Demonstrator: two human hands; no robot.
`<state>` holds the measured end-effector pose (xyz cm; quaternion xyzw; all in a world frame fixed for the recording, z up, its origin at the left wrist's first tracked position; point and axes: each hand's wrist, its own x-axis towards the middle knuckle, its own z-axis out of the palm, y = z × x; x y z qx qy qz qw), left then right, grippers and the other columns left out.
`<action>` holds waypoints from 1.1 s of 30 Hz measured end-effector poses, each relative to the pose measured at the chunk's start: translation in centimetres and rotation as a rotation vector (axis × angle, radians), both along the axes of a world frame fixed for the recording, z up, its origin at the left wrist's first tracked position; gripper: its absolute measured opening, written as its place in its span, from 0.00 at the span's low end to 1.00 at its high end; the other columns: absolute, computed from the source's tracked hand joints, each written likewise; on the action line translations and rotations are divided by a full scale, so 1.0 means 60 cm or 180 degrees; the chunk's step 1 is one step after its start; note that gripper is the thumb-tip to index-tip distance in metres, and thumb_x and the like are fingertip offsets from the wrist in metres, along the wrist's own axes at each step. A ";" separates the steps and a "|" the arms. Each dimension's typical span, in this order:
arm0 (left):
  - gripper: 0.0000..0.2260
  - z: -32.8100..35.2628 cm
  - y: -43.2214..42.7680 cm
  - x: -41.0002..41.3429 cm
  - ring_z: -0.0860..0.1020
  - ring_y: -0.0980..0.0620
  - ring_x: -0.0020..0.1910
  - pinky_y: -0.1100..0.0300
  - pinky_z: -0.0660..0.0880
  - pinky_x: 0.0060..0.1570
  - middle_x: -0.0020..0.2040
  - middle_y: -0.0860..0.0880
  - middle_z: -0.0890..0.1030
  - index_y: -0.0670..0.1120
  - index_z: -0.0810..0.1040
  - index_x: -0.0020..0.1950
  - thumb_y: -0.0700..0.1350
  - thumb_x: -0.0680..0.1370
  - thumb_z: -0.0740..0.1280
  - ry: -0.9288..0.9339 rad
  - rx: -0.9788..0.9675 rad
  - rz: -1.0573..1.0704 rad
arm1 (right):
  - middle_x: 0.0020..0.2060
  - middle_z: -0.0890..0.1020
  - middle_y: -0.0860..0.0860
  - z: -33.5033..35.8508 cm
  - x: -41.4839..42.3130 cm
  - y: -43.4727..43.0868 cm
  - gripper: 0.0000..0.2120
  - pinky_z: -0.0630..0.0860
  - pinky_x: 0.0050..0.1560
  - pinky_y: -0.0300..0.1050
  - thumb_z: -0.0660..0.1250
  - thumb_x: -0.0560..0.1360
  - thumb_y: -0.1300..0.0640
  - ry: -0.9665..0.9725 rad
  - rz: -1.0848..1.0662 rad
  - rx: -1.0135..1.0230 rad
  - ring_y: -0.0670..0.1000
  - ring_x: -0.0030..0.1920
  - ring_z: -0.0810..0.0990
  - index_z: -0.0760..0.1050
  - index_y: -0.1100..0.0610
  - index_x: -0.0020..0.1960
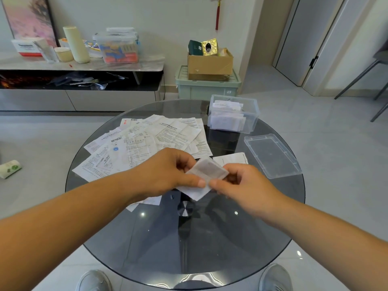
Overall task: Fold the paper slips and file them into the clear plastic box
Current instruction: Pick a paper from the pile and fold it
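Both hands, left hand (168, 171) and right hand (241, 183), pinching folded slip (204, 175) at frame centre; clear box (233, 116) (lid off) upper right.

A single wide-angle view looks from the person's head, facing forward and steeply down onto the round glass tabletop (210, 238), close enough that both forearms run in from the near corners. The left hand (168, 171) and right hand (241, 183) meet on a paper slip (206, 173) at mid-frame. The shoes (94, 280) show at the near edge and the far wall (168, 17) fills the top.
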<state>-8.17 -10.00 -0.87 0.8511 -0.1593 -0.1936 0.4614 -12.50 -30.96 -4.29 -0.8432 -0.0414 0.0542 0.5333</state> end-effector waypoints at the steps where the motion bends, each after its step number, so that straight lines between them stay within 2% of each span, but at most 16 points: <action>1: 0.08 0.000 0.001 -0.001 0.76 0.62 0.33 0.71 0.71 0.33 0.34 0.53 0.81 0.46 0.85 0.45 0.46 0.69 0.80 -0.0099 -0.0009 0.0039 | 0.38 0.83 0.58 0.003 0.000 -0.001 0.04 0.74 0.40 0.43 0.74 0.75 0.56 -0.0053 -0.0069 0.0122 0.48 0.37 0.77 0.81 0.56 0.44; 2: 0.09 -0.002 0.002 -0.001 0.74 0.63 0.32 0.72 0.69 0.32 0.34 0.55 0.79 0.46 0.85 0.45 0.47 0.69 0.80 -0.0310 0.0124 0.0071 | 0.37 0.83 0.55 0.006 0.000 -0.001 0.04 0.74 0.39 0.40 0.74 0.75 0.56 -0.0195 -0.0103 0.0090 0.47 0.36 0.76 0.81 0.55 0.43; 4: 0.10 -0.012 0.002 -0.001 0.72 0.62 0.35 0.70 0.70 0.34 0.40 0.53 0.78 0.47 0.84 0.46 0.49 0.69 0.80 -0.0812 0.0471 0.0125 | 0.35 0.80 0.46 0.008 -0.005 -0.002 0.06 0.71 0.37 0.32 0.74 0.75 0.55 -0.0683 -0.0064 -0.0420 0.43 0.35 0.76 0.80 0.50 0.40; 6: 0.07 -0.019 0.004 -0.004 0.74 0.60 0.41 0.66 0.73 0.39 0.45 0.53 0.78 0.53 0.83 0.46 0.48 0.71 0.79 -0.1155 0.0596 0.0113 | 0.37 0.78 0.42 0.006 -0.009 -0.003 0.07 0.71 0.39 0.32 0.73 0.76 0.55 -0.1115 0.0133 -0.0990 0.44 0.40 0.77 0.79 0.46 0.41; 8: 0.06 -0.023 0.007 -0.011 0.75 0.59 0.44 0.65 0.73 0.40 0.44 0.55 0.78 0.55 0.82 0.45 0.48 0.72 0.77 -0.1256 0.0556 -0.0057 | 0.38 0.77 0.42 -0.004 -0.011 -0.006 0.07 0.71 0.40 0.35 0.72 0.76 0.54 -0.1239 0.0336 -0.1268 0.45 0.42 0.76 0.78 0.45 0.42; 13: 0.05 -0.032 0.015 -0.029 0.79 0.56 0.43 0.58 0.75 0.43 0.43 0.54 0.82 0.53 0.85 0.46 0.53 0.76 0.73 -0.1026 0.0845 -0.0487 | 0.39 0.79 0.42 -0.023 -0.013 -0.012 0.05 0.74 0.43 0.41 0.72 0.76 0.50 -0.0846 0.0475 -0.1302 0.44 0.43 0.77 0.78 0.45 0.42; 17: 0.08 -0.040 0.020 -0.034 0.80 0.55 0.40 0.56 0.76 0.42 0.40 0.53 0.83 0.52 0.85 0.45 0.54 0.78 0.70 -0.0889 0.1023 -0.0627 | 0.39 0.79 0.40 -0.019 -0.018 -0.009 0.08 0.74 0.46 0.36 0.72 0.75 0.46 -0.0679 0.0596 -0.1314 0.42 0.46 0.77 0.76 0.42 0.38; 21: 0.07 -0.043 0.017 -0.034 0.79 0.57 0.39 0.57 0.76 0.41 0.38 0.54 0.82 0.53 0.82 0.47 0.54 0.80 0.68 -0.0998 0.1090 -0.0530 | 0.39 0.80 0.38 -0.016 -0.017 -0.005 0.05 0.74 0.40 0.33 0.73 0.74 0.48 -0.0470 0.0456 -0.1045 0.43 0.40 0.78 0.78 0.44 0.46; 24: 0.09 -0.043 0.012 -0.030 0.79 0.57 0.37 0.61 0.74 0.38 0.37 0.53 0.82 0.53 0.81 0.47 0.55 0.82 0.64 -0.0932 0.1186 -0.0468 | 0.37 0.80 0.39 -0.018 -0.012 -0.004 0.06 0.73 0.37 0.33 0.74 0.74 0.49 -0.0371 0.0292 -0.0923 0.42 0.35 0.76 0.77 0.46 0.45; 26: 0.10 -0.043 0.007 -0.027 0.78 0.57 0.36 0.63 0.71 0.36 0.37 0.54 0.81 0.53 0.80 0.48 0.55 0.82 0.63 -0.0914 0.1285 -0.0473 | 0.35 0.82 0.42 -0.018 -0.007 -0.004 0.07 0.75 0.38 0.36 0.75 0.73 0.51 -0.0221 0.0186 -0.0829 0.42 0.33 0.77 0.78 0.47 0.45; 29: 0.06 -0.046 -0.002 -0.025 0.77 0.57 0.40 0.61 0.71 0.39 0.40 0.57 0.78 0.55 0.78 0.50 0.55 0.81 0.64 -0.1066 0.1517 -0.0451 | 0.35 0.83 0.44 -0.016 -0.004 -0.003 0.12 0.76 0.38 0.41 0.76 0.73 0.50 0.0006 0.0178 -0.0955 0.42 0.34 0.80 0.75 0.44 0.51; 33: 0.07 -0.054 -0.010 -0.024 0.74 0.57 0.42 0.57 0.74 0.44 0.41 0.57 0.75 0.57 0.77 0.55 0.56 0.80 0.65 -0.1220 0.1625 -0.0378 | 0.36 0.82 0.45 -0.015 -0.004 0.005 0.18 0.76 0.43 0.42 0.74 0.74 0.46 0.0043 0.0103 -0.1249 0.44 0.38 0.80 0.70 0.42 0.58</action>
